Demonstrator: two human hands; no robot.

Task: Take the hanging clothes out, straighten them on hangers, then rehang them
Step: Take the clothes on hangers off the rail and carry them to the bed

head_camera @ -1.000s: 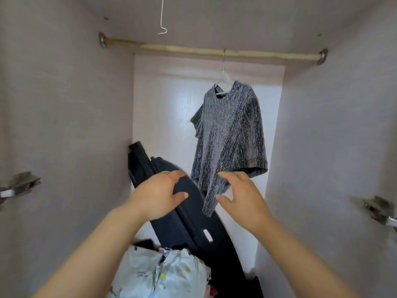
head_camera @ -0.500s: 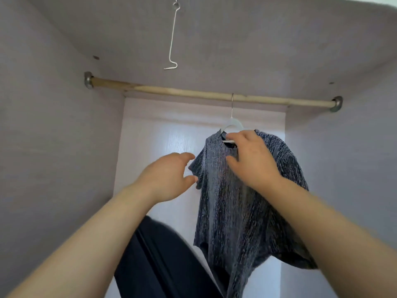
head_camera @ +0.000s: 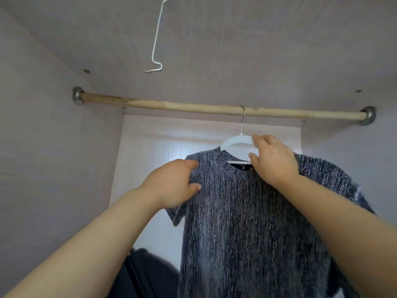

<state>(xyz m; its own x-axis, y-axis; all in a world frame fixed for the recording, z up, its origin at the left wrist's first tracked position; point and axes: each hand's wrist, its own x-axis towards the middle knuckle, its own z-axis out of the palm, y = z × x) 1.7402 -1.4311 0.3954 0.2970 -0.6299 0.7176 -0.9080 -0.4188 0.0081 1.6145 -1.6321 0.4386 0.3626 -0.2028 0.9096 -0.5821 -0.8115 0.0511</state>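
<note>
right hand [head_camera: 272,162] grasping white plastic hanger [head_camera: 235,140] | left hand [head_camera: 171,183] at grey knit T-shirt [head_camera: 247,211] shoulder, can't tell if gripping | I judge it soft, light: lift by hanger

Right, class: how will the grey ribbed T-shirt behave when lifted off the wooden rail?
Probably floppy: the grey ribbed T-shirt hangs limp, sleeves drooping. Likely light: a thin wire hook on the white plastic hanger carries it from the wooden rail. It may swing, though the right hand grips the hanger.
</note>
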